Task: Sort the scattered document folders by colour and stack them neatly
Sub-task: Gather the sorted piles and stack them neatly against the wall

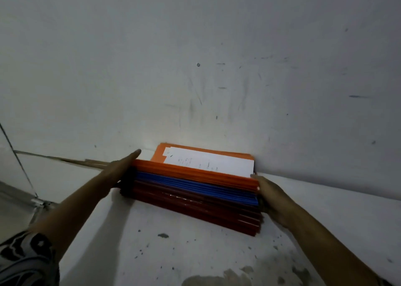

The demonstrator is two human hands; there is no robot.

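You are in a bare, dim utility or storage corner; exact type cannot be determined. Indicators: scuffed, pen-marked white wall, white worktop with dark stains and specks, stack of document folders set against the wall

One folder stack, one sheet, two hands

glossy plastic red folders, matt paper sheet.

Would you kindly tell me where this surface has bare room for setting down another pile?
Bare white surface lies in front of the folder stack and beyond the right hand, along the wall. It is crowded at the stack's ends, where that hand and the left hand press, and behind it.
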